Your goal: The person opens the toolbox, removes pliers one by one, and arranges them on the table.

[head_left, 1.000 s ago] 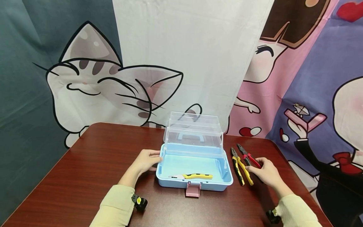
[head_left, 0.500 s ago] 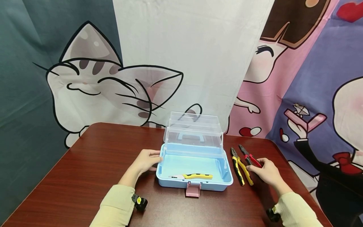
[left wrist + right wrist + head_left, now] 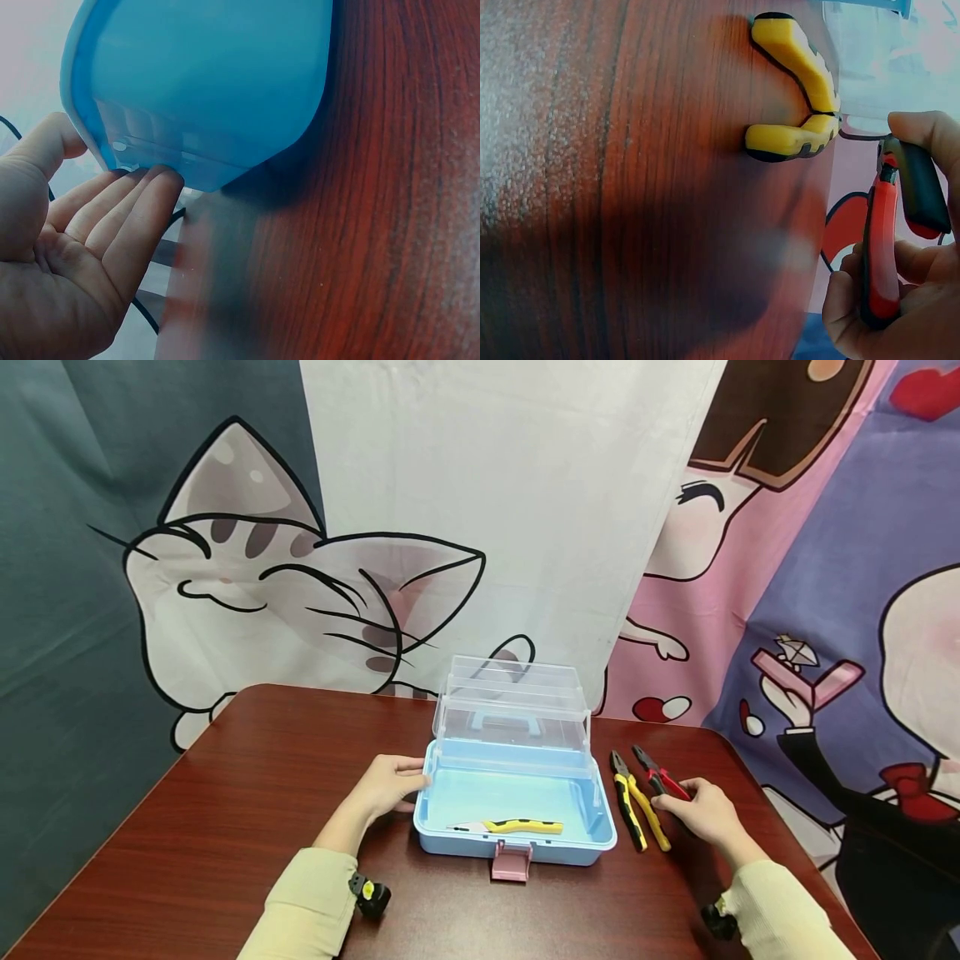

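Note:
My left hand point(image 3: 387, 783) holds the left end of a light-blue toolbox point(image 3: 517, 855), thumb at its rim and fingers against the outer wall. In the left wrist view the fingers point(image 3: 142, 217) lie nearly straight along that blue wall. My right hand point(image 3: 705, 814) grips red-and-black pliers point(image 3: 660, 774) by the handles, to the right of the box. The right wrist view shows the red handle point(image 3: 883, 255) against the curled fingers and the thumb on the black one. Yellow-and-black pliers point(image 3: 632, 793) lie just left of this hand, their handles spread.
Inside the toolbox, near its front wall, lies a tool with a yellow-and-black handle point(image 3: 525, 826). The clear lid and trays point(image 3: 513, 710) stand raised at the back. A pink latch point(image 3: 512, 862) hangs in front. The brown table point(image 3: 247, 827) meets a printed cloth behind.
The red-and-black pliers have shifted slightly to the right and toward me in my right hand. My left hand and the toolbox have stayed in place.

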Demonstrator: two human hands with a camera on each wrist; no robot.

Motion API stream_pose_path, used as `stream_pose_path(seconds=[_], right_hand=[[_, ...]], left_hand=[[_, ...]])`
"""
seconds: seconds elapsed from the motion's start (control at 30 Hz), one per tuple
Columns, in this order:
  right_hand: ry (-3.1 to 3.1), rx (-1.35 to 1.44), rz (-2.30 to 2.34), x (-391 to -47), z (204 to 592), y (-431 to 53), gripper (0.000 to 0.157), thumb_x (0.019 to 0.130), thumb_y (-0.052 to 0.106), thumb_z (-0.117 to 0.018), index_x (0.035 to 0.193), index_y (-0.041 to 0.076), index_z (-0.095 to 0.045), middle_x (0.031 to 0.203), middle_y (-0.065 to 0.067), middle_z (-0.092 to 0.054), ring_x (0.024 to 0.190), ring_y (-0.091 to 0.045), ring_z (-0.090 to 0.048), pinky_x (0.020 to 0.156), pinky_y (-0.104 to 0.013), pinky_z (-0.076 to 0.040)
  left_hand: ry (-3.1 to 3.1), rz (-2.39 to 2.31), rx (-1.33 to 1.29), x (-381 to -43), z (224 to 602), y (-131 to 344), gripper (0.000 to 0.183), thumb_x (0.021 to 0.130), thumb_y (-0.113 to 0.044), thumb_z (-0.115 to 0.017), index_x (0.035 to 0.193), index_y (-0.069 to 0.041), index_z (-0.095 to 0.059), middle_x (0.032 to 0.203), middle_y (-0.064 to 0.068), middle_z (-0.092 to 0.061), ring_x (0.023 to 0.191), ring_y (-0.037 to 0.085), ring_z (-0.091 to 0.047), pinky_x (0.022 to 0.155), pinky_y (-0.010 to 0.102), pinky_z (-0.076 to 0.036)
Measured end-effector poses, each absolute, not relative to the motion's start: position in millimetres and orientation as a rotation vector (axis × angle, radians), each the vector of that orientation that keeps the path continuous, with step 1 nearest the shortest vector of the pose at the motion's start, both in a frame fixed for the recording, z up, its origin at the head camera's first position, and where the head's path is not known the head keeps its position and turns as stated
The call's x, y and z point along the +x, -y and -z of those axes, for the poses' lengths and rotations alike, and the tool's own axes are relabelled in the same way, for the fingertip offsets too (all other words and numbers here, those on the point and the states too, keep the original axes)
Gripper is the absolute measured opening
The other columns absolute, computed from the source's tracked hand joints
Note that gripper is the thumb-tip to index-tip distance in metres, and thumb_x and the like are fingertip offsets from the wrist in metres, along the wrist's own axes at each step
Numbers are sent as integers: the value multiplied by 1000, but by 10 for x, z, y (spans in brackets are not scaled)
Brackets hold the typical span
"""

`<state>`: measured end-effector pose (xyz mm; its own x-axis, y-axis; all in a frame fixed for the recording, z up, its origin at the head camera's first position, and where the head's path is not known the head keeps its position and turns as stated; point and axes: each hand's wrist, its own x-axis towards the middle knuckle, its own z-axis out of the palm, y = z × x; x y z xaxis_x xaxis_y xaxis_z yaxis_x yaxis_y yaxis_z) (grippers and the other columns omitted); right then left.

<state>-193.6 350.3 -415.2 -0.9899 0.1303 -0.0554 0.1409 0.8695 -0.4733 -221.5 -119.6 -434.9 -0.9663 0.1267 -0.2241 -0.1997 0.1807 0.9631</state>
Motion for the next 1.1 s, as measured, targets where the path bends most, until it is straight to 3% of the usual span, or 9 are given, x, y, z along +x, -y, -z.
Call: stream_pose_path(seconds=[0.47, 1.1], right_hand=[[-2985, 274, 746, -2027, 4226, -3569, 74, 73, 51, -64, 110, -11, -47, 93, -22, -57, 80, -27, -53, 63, -31, -45], [-2946, 323, 725, -2080, 4275, -3610, 72, 72, 48, -67, 107, -13, -50, 91, -23, -57, 76, -25, -52, 58, -30, -44]], left_hand=[[-2199, -1866, -69, -2211, 4339, 1193, 38, 79, -8, -64, 116, -1, -58, 106, 15, -64, 83, 22, -65, 60, 38, -55], [-2185, -1874, -58, -2210, 4348, 1195, 38, 80, -8, -63, 116, -1, -58, 107, 16, -64, 85, 24, -65, 62, 39, -55]])
